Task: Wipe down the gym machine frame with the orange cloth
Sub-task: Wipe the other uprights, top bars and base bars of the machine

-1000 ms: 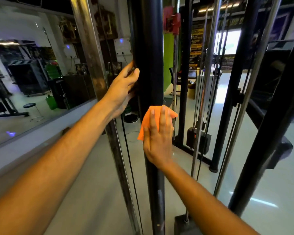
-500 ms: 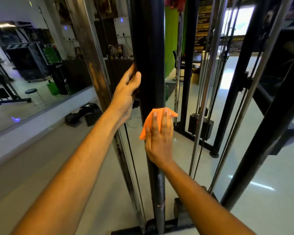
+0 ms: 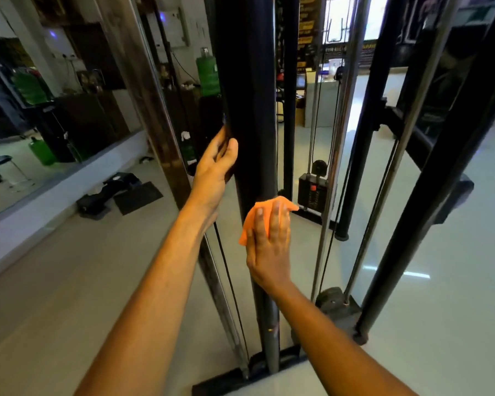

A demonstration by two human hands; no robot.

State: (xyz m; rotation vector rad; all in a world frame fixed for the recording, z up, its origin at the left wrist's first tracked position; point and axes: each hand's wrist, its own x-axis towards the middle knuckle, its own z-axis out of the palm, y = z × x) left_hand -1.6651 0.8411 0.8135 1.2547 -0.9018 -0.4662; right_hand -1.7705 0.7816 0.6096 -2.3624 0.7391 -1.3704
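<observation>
Orange cloth (image 3: 257,217) lies flat against the black upright post (image 3: 247,95) of the gym machine, pinned under the straight fingers of the right hand (image 3: 267,247), its edges showing above and left of the fingertips. Higher on the same post, the left hand (image 3: 213,172) has its grip curled around the post's left side.

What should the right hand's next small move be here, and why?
Probably slide the right hand and the orange cloth further down the black post. The flat fingers press the cloth against the post about midway up, and a long bare stretch runs below it to the base bar. The left hand grips the post above, steadying it.
</observation>
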